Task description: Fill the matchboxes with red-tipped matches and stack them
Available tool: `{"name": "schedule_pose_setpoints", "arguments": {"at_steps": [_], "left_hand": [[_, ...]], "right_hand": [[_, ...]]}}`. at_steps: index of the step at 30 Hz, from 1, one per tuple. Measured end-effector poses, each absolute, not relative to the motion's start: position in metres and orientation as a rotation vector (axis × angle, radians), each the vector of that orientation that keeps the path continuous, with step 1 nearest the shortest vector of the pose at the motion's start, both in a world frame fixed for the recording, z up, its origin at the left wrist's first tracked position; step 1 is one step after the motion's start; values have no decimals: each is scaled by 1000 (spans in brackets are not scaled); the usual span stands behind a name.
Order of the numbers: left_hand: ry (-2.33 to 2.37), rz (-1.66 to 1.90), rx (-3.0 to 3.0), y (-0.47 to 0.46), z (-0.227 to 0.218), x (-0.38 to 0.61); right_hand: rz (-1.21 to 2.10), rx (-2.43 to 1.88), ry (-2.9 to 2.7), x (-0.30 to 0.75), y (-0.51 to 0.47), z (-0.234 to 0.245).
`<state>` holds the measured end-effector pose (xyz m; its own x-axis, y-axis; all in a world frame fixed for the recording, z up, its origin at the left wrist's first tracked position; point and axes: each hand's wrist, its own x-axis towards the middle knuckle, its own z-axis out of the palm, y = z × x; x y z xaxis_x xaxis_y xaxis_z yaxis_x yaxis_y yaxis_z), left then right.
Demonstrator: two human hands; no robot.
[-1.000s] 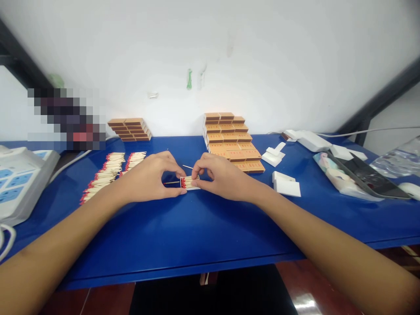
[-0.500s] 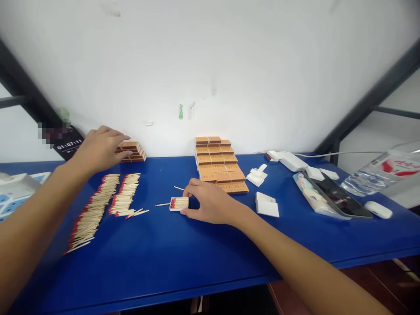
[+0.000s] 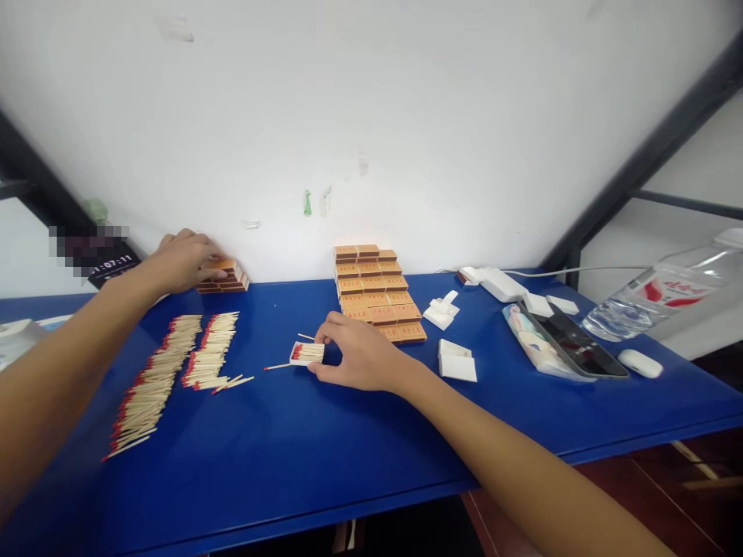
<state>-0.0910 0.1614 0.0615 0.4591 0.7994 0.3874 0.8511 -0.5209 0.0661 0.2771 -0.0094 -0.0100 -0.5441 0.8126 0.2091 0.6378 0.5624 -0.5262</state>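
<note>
My right hand [image 3: 363, 352] pinches a small white matchbox tray [image 3: 297, 360] by its right end, thumb at the front and fingers behind. Matches [image 3: 310, 353] lie in it with red heads to the left. One loose match [image 3: 277, 367] sticks out by the tray's left end, and another [image 3: 306, 336] lies just behind it. At the back left, my left hand [image 3: 189, 261] has its thumb and fingers around a matchbox [image 3: 225, 264] on top of a small stack; the fingertips are partly hidden. Two long rows of red-headed matches [image 3: 152, 379] [image 3: 214, 344] lie between my hands.
A stepped stack of orange matchboxes [image 3: 377, 298] stands against the wall. Right of it are folded white card pieces [image 3: 457, 362], a phone [image 3: 586, 348], a white earphone case [image 3: 639, 363], a white adapter [image 3: 504, 285] and a water bottle [image 3: 655, 294]. A dark timer screen [image 3: 113, 263] leans at the left.
My left hand has come down onto the small matchbox stack, its fingers closing around a top box. My right hand still holds the tray. The whole view has shifted slightly.
</note>
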Motion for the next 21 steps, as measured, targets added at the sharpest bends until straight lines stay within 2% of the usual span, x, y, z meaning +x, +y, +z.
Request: {"name": "schedule_pose_setpoints", "arguments": {"at_steps": [7, 13, 21], "left_hand": [[-1435, -449, -2609, 114, 71, -64], [-1332, -825, -2844, 44, 31, -12], [-1318, -975, -2934, 31, 16, 4]], "right_hand": [[429, -1263, -2196, 281, -5, -4], [260, -1299, -2038, 280, 0, -6], [207, -1223, -2074, 281, -2, -9]]}}
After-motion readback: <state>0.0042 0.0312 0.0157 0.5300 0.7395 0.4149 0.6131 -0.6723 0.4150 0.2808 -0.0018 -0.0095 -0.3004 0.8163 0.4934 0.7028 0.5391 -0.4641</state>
